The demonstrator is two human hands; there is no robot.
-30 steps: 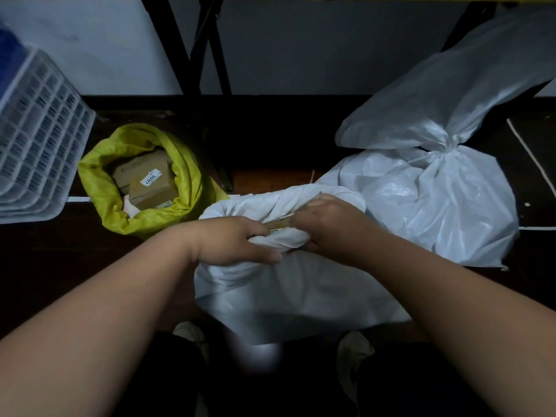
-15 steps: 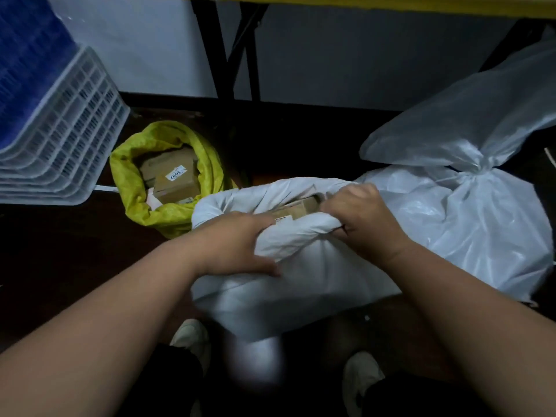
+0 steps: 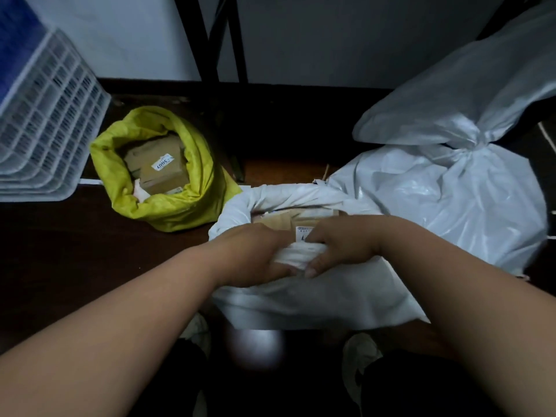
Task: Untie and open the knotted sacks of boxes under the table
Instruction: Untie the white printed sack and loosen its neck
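A crinkled yellow woven sack (image 3: 168, 203) holds plain brown cardboard boxes (image 3: 156, 170) (one white-labelled); right of it, two glossy white plastic sacks (image 3: 445, 206); left, a white lattice-patterned crate (image 3: 45, 127).

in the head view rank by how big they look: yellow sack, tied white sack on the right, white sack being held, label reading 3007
1. tied white sack
2. held white sack, though it is nearer the camera and partly hidden by both hands, so its place against the first is unsure
3. yellow sack
4. 3007 label

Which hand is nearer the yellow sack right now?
Left. The left hand grips the rolled rim of the white sack, just right of the yellow sack. The right hand grips the same rim farther right, apart from it.
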